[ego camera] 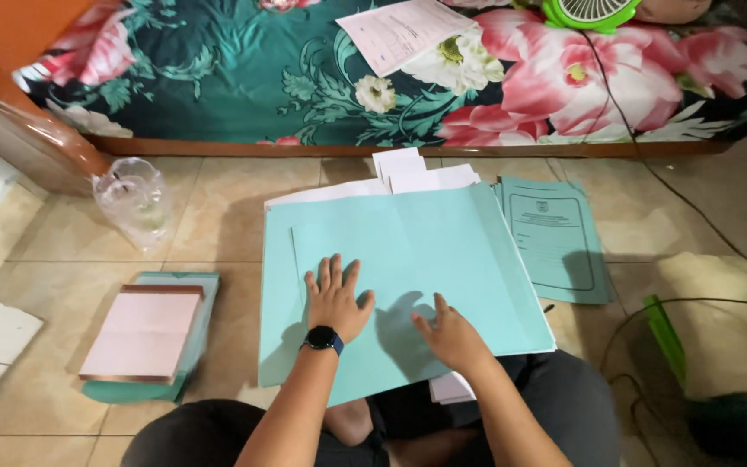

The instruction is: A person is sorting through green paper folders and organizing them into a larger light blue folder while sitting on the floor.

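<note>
Left hand (pixel 335 298) grip released, palm flat on teal folder (pixel 408 268) lying on floor (pixel 218 199); right hand (pixel 450 333) fingers pressing just beside. Folder closed over white sheets (pixel 412 169); another folder (pixel 555 238) further right, untouched.

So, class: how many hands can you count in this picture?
2. The left hand lies flat, fingers spread, on the teal folder. The right hand rests on the same folder, nearer its lower edge. No other person's hands show.
</note>
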